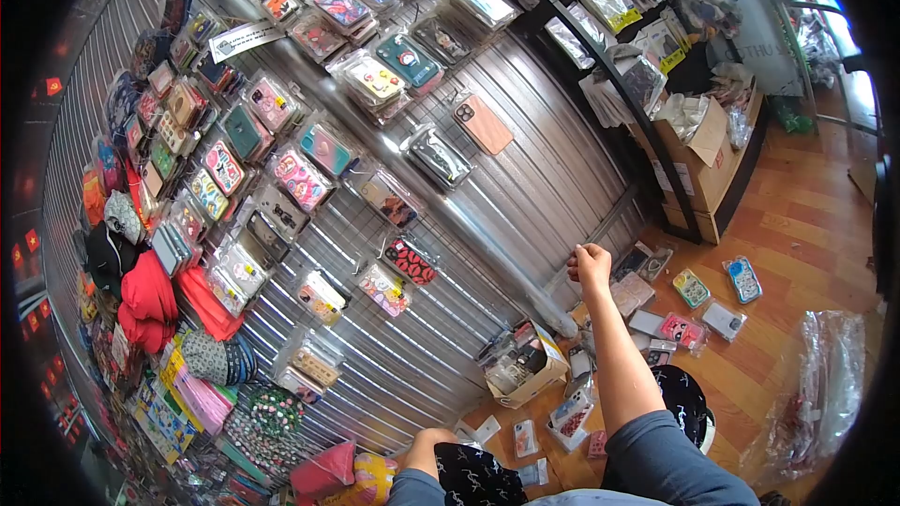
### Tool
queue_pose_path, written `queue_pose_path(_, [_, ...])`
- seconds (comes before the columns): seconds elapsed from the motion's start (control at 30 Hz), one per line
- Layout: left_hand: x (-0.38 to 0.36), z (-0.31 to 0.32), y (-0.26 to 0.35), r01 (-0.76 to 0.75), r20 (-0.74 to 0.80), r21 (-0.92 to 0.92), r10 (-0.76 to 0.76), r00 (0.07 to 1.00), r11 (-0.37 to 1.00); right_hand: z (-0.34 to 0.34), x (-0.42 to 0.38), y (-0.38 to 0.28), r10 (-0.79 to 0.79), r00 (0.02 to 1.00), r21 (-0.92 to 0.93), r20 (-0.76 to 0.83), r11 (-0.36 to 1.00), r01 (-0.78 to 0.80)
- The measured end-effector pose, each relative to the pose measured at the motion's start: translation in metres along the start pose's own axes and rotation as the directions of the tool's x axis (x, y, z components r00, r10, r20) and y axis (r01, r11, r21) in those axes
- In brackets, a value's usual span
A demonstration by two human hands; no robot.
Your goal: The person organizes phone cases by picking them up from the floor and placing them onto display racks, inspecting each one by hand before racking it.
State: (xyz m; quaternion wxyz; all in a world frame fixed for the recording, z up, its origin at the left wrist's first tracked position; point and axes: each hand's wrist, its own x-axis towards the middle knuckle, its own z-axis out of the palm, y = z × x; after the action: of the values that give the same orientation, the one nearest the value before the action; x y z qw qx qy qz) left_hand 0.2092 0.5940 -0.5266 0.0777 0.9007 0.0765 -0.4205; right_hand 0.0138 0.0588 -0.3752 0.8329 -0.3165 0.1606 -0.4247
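Observation:
My right hand is raised on an outstretched arm in front of the metal slatted wall, near its lower right edge. Its fingers are curled closed, and whatever may be in them is hidden. Below and beside it, packaged phone cases lie on the wooden floor. A cardboard box filled with packaged cases stands lower left of the forearm. My left hand is out of view; only the left sleeve shows at the bottom edge.
Many packaged phone cases hang from the slatted wall. Caps and bags hang at left. A black-framed shelf and a cardboard carton stand at right. Clear plastic wrap lies on the floor.

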Motion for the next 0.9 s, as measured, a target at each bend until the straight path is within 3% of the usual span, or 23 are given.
queue_pose_path(0.3, [-0.021,0.003,0.017,0.082,0.022,0.008,-0.083,0.996,0.997,0.000,0.000,-0.001,0.006,1.000,0.003,0.003,1.000,-0.006])
queue_pose_path(0.37, [-0.027,0.002,0.025,0.008,0.052,0.194,-0.018,0.998,0.981,0.001,-0.003,-0.004,-0.002,1.000,-0.006,-0.008,1.000,0.001])
queue_pose_path(0.47, [-0.067,0.013,0.045,0.073,-0.001,0.223,-0.074,0.997,0.972,0.001,-0.001,-0.002,-0.003,1.000,-0.007,-0.013,1.000,0.003])
queue_pose_path(0.6, [-0.046,0.009,0.032,0.020,0.034,0.213,-0.028,0.999,0.977,0.000,0.001,0.001,-0.001,1.000,0.015,-0.009,1.000,0.002])
queue_pose_path(0.77, [-0.040,0.007,0.027,0.076,0.020,0.143,-0.079,0.997,0.987,0.001,-0.001,-0.003,-0.008,1.000,-0.005,-0.010,1.000,0.008])
queue_pose_path(0.87, [-0.087,0.018,0.046,0.052,-0.027,0.164,-0.048,0.998,0.985,0.002,0.000,-0.003,-0.020,1.000,-0.007,-0.018,1.000,0.020])
queue_pose_path(0.9, [-0.072,0.011,0.042,0.052,-0.018,0.163,-0.050,0.999,0.985,0.000,0.000,-0.002,-0.027,0.999,0.006,-0.022,1.000,0.027])
